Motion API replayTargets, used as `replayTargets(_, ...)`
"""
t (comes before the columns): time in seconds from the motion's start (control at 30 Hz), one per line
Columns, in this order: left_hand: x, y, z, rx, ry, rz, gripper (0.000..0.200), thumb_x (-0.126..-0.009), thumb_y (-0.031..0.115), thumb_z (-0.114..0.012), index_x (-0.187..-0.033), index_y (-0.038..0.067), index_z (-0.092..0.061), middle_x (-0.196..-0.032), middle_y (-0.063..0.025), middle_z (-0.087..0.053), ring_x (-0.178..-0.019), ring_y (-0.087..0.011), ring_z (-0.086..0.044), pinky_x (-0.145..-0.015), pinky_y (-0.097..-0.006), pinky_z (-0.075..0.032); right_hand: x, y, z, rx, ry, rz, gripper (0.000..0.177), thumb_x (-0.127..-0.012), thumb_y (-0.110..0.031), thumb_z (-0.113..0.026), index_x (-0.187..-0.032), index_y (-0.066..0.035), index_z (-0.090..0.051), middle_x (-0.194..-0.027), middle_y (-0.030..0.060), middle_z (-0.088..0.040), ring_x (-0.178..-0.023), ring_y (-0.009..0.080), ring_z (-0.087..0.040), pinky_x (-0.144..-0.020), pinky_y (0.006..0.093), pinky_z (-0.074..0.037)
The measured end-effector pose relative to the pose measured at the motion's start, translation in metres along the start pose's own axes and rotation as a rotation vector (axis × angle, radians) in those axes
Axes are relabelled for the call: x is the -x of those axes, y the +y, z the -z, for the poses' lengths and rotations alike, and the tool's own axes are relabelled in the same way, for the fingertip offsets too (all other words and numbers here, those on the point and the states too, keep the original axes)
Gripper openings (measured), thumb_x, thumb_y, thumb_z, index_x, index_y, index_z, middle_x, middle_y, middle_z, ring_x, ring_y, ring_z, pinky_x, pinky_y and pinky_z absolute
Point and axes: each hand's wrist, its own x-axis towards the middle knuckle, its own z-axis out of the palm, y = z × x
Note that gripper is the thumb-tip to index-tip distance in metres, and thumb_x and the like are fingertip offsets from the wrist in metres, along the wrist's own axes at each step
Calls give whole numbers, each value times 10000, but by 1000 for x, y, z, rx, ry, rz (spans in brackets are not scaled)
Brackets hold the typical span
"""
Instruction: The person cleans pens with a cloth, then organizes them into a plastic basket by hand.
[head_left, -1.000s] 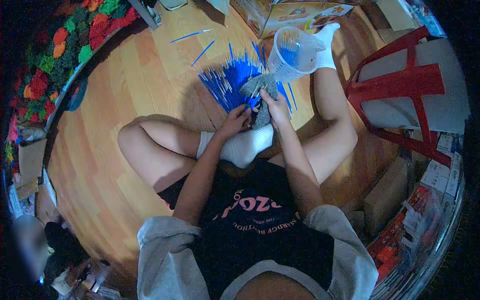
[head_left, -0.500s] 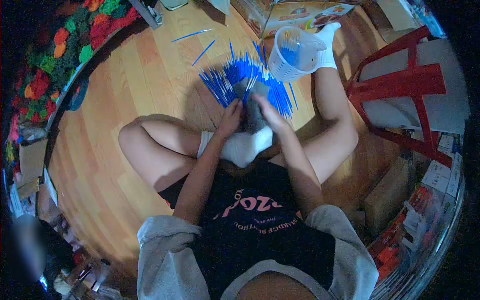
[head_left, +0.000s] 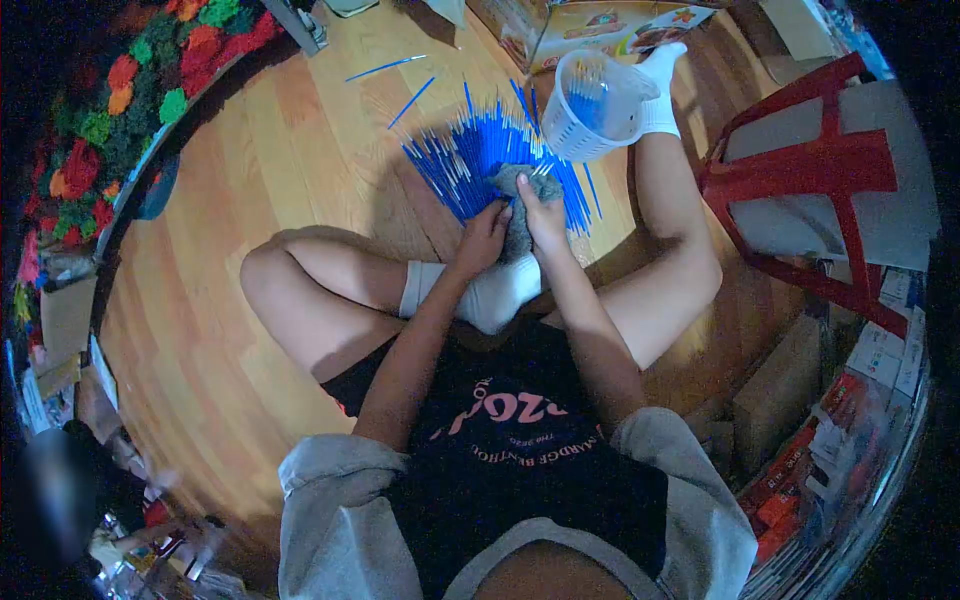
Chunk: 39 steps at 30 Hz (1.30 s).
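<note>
A grey cloth (head_left: pixel 517 236) is bunched over a small bundle of thin blue paintbrushes, whose pale tips (head_left: pixel 543 170) poke out at the top. My right hand (head_left: pixel 543 218) is closed on the cloth, thumb laid along its upper face. Against the cloth's left side, my left hand (head_left: pixel 484 240) is closed around the lower part of the bundle; the handles inside its fingers are mostly hidden. Just beyond both hands, a fanned heap of blue paintbrushes (head_left: pixel 440 165) with silvery and white ends lies on the floor.
A clear perforated plastic basket (head_left: pixel 592 125) holding some brushes stands right of the heap, near my foot. Two loose brushes (head_left: pixel 410 103) lie further left. A printed carton (head_left: pixel 610 32) is behind. A red-strapped white bag (head_left: pixel 800 170) sits right; colourful tufts (head_left: pixel 110 110) line the left.
My right hand has folded the cloth over the brushes, which showed bare above it before. The bundle's tips have shifted right, and my left hand has moved slightly right.
</note>
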Motion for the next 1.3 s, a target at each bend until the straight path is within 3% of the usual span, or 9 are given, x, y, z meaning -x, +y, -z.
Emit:
replayTargets(0.1, 2, 7, 8, 29, -190, 144, 361, -862, 289, -376, -993, -30, -477, -907, -209, -552, -867, -337, -527, -772, -379, -393, -5, -7, 5, 6, 10, 1, 190, -799, -179, -546, -908, -24, -562, -874, 49, -587, -810, 135, -528, -748, 267, -397)
replayTargets(0.17, 5, 1, 5, 40, -149, 117, 252, -851, 223, -408, -903, -6, -499, -750, -191, -548, -707, -286, -555, -632, -358, -418, -16, -1, 15, 9, -14, 15, 198, -795, -171, -549, -926, -22, -561, -915, 61, -582, -848, 143, -526, -765, 273, -394)
replayTargets(0.33, 2, -12, 2, 211, -85, 126, 246, -857, 214, -398, -863, -12, -496, -698, -148, -538, -653, -240, -538, -602, -334, -411, -14, -24, 18, -11, -130, -76, 243, -811, -192, -527, -993, -32, -510, -914, 53, -555, -777, 139, -534, -691, 266, -435)
replayTargets(0.53, 0, -11, 4, 173, 86, 77, 245, -857, 212, -401, -835, -15, -489, -666, -132, -523, -617, -216, -518, -567, -325, -394, -13, -17, 20, -105, -123, -289, 272, -797, -227, -551, -994, -40, -537, -948, 43, -562, -858, 133, -506, -775, 270, -392)
replayTargets(0.73, -1, -21, -1, 165, 129, 35, 246, -842, 209, -427, -864, -24, -502, -691, -148, -542, -647, -234, -538, -589, -322, -407, 6, -15, -3, 244, -375, -57, 332, -806, -237, -534, -1075, -46, -500, -1027, 64, -544, -952, 157, -478, -842, 271, -356)
replayTargets(0.9, 2, -15, 8, -81, 17, 144, 226, -808, 190, -483, -884, -18, -529, -732, -142, -559, -672, -229, -557, -613, -306, -424, -1, 0, -4, 253, -265, 30, 245, -816, -223, -515, -966, -35, -558, -924, 47, -583, -858, 150, -512, -769, 273, -391)
replayTargets(1.1, -10, -10, 29, 130, 404, -2, 140, -747, 127, -561, -833, 17, -573, -786, -101, -568, -771, -209, -534, -690, -306, -408, -9, -7, 6, 282, -135, 53, 211, -820, -202, -509, -884, -7, -557, -867, 57, -584, -779, 147, -503, -702, 276, -397)
replayTargets(1.27, -15, 26, 52, 87, 275, -45, 141, -735, 127, -584, -823, 17, -595, -836, -104, -572, -778, -198, -535, -702, -289, -404, -6, 17, -11, 227, -438, 232, 193, -810, -143, -523, -939, 0, -540, -916, 74, -584, -826, 152, -512, -749, 287, -404)
replayTargets(1.3, -15, 27, 52, 144, 235, -8, 145, -731, 128, -592, -821, 15, -601, -847, -104, -575, -785, -192, -535, -706, -287, -404, 2, -5, -14, 247, -492, 41, 207, -800, -131, -535, -969, -11, -533, -938, 85, -582, -855, 155, -515, -772, 288, -406)
